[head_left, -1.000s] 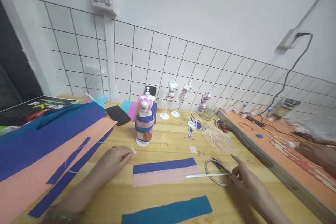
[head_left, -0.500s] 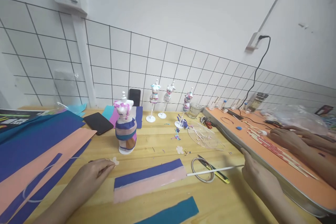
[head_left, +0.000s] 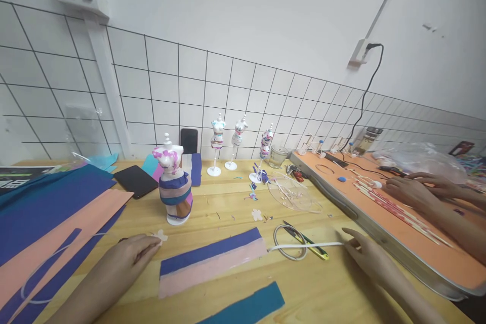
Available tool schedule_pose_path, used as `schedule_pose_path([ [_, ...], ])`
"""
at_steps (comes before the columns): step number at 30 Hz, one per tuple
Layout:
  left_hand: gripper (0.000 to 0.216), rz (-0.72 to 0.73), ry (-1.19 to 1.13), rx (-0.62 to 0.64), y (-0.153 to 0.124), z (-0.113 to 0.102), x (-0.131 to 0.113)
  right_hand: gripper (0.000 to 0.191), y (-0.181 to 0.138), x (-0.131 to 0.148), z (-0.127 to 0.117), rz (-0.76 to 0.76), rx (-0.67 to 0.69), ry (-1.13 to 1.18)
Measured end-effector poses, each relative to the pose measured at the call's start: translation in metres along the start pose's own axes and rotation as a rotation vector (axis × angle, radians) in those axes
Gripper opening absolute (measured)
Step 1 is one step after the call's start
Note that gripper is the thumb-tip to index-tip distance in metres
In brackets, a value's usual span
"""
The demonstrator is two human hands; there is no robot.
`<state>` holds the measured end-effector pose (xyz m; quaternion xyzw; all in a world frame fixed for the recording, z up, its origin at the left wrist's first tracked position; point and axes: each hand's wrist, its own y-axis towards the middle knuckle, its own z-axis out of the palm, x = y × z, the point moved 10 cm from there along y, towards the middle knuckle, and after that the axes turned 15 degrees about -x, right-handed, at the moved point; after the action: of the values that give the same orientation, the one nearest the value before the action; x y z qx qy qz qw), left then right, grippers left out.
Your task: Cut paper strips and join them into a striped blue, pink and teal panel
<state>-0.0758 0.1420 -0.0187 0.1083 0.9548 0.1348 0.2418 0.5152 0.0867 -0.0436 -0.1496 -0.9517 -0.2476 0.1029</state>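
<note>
My left hand point(head_left: 129, 258) rests on the table with its fingers pressed together. A pale flower-shaped cut-out point(head_left: 161, 236) lies at its fingertips; whether they pinch it I cannot tell. A thin white cord point(head_left: 28, 276) loops on the left and passes out of sight behind this hand. My right hand point(head_left: 364, 253) hovers with thumb and fingers apart, beside the end of a narrow white strip point(head_left: 315, 245). That strip reaches left to a blue-and-pink fabric band point(head_left: 212, 260). Under the strip lie a coiled ring of cord point(head_left: 276, 243) and a yellow-black cutter knife point(head_left: 321, 252).
A dress form point(head_left: 175, 187) wrapped in fabric stands behind my left hand, with smaller dress forms point(head_left: 217, 136) farther back. Fabric sheets point(head_left: 56, 202) cover the left side. A teal piece point(head_left: 250, 309) lies in front. At right, another person's hands point(head_left: 413, 192) rest over an orange board point(head_left: 402, 233).
The right hand's fingers have parted at the strip's end, and the strip has gone from straight to slightly slack. The view has shifted a little; the left hand stays by the flower cut-out.
</note>
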Motion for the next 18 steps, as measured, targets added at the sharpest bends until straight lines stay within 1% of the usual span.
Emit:
schedule_pose_path([
  [4,0.038,0.015,0.011,-0.016,-0.001,-0.003,-0.005,0.043,0.001,-0.013,-0.007,0.048,-0.005,0.078],
  [8,0.038,0.04,0.017,-0.046,-0.002,-0.006,-0.009,0.044,0.008,-0.029,-0.023,0.097,-0.082,0.095],
  [10,0.037,0.06,0.013,-0.065,-0.003,-0.009,-0.012,0.044,0.009,-0.028,-0.032,0.102,-0.137,0.096],
  [11,0.036,0.071,0.01,-0.077,-0.003,-0.01,-0.013,0.044,0.006,-0.021,-0.037,0.095,-0.165,0.097],
  [13,0.035,0.093,0.004,-0.102,-0.004,-0.013,-0.017,0.044,-0.005,0.007,-0.042,0.066,-0.186,0.123],
  [14,0.034,0.103,-0.001,-0.114,-0.004,-0.014,-0.019,0.045,-0.015,0.03,-0.042,0.034,-0.163,0.164],
  [15,0.034,0.113,-0.006,-0.123,-0.004,-0.015,-0.022,0.046,-0.027,0.056,-0.036,0.012,-0.086,0.241],
  [17,0.034,0.131,-0.01,-0.131,-0.005,-0.015,-0.027,0.044,-0.057,0.113,-0.018,-0.013,0.131,0.364],
  [18,0.034,0.138,-0.008,-0.129,-0.005,-0.015,-0.03,0.043,-0.07,0.139,-0.014,-0.022,0.19,0.395],
])
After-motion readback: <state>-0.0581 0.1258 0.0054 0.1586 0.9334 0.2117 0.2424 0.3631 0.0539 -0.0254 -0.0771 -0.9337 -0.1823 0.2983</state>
